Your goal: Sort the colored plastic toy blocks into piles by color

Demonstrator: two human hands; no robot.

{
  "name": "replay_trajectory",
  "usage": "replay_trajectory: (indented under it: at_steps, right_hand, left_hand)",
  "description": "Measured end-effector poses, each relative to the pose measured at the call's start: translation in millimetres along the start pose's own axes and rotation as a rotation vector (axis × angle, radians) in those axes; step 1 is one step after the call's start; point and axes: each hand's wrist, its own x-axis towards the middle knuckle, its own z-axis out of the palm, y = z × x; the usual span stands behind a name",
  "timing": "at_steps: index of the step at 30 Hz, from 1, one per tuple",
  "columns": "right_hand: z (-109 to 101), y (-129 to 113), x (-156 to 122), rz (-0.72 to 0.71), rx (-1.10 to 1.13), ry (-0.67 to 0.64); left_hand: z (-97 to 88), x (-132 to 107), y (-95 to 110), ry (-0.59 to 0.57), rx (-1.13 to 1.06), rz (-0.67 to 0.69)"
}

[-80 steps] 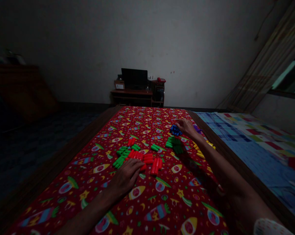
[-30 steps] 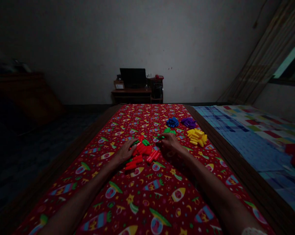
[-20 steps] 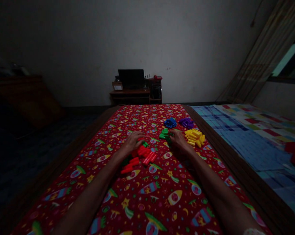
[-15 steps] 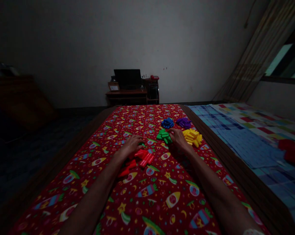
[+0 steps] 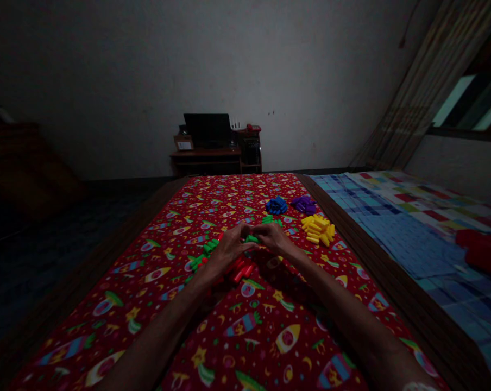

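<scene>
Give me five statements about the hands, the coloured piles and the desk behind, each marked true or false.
1. The purple pile lies right of the blue pile. True.
2. The blue pile is between the hands. False: green pieces show between the left hand and right hand.
3. The yellow pile lies nearer than the blue pile. True.
4. The hands are spread wide apart. False: they are close together.
5. A monitor stands on the desk. True.

Open red cloth (image 5: 265, 326) between 2 forearms (image 5: 335, 296), green pieces (image 5: 271, 219) just ahead, yellow pile (image 5: 319, 230) blocking the right
</scene>
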Motion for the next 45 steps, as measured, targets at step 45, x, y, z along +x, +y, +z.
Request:
replay_trajectory:
  at_steps: [45]
  right_hand:
    - [23.6,-37.1,-18.1,-0.222,-0.089,-0.068]
  left_hand:
    - [-40.5,-47.0,-3.1,0.078,-0.223,-0.211]
